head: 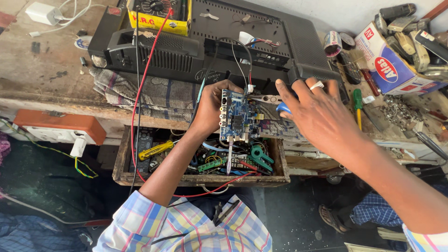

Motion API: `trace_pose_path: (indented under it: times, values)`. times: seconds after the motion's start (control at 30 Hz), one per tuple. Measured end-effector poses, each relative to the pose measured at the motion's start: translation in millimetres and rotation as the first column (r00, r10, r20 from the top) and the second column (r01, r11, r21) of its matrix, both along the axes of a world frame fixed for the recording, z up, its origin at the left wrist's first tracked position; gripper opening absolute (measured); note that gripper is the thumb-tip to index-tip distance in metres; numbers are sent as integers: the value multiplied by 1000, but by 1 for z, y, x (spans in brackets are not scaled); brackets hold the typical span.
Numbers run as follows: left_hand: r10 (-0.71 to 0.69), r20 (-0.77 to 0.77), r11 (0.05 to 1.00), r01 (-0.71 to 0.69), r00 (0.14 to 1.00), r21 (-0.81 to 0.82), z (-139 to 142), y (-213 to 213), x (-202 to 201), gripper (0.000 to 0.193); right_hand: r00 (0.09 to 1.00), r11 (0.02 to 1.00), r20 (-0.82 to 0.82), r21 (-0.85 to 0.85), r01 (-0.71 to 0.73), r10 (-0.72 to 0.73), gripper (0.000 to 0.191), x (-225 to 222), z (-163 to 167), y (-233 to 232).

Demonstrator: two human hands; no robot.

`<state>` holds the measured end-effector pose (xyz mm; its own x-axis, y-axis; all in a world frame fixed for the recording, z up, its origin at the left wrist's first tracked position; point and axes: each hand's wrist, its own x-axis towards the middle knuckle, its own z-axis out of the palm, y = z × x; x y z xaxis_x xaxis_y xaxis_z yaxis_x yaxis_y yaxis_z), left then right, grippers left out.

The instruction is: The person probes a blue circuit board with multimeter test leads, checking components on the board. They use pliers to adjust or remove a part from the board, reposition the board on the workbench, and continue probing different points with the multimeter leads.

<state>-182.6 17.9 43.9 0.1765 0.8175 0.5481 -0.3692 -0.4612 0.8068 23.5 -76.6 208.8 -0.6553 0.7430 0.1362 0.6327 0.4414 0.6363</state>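
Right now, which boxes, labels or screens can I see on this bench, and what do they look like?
Cardboard box: right of the bench, tilted, white, blue and red with a red oval label, filled with old parts.
Yellow label: top centre, a band on a black-dialled meter.
Tape roll: beside the box, round, printed.
Flat screen's back: top centre, black, lying face down.
No lit screen shows.

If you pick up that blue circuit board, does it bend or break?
The blue circuit board probably stays stiff: the left hand holds it upright by one edge and it shows no sag. It looks thin, so likely light. Small raised parts and attached wires suggest it is fragile. The right hand holds blue-handled pliers beside it.
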Motion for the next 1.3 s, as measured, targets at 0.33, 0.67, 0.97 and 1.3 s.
trace_pose_path:
  times: [0.33, 0.67, 0.97, 1.3]
  values:
    - [-2, -26, 999, 1, 1000, -34, 2, -2, -3, 15, 972, 990, 237, 138, -24, -10, 63, -10, 6, -2]
    - [-26, -11, 999, 25, 1000, -27, -4, 2, -2, 13, 907, 993, 420, 88, -75, 31, 55, -13, 23, 14]
    - [-43, -27, 999, 42, 999, -6, 4, -1, -5, 16, 888, 961, 443, 170, -220, 125, 48, -25, 30, 10]
    - [14, -124, 992, 2, 992, 127, 9, -4, -11, 25, 980, 993, 182, 62, -96, 83, 54, -15, 19, 13]
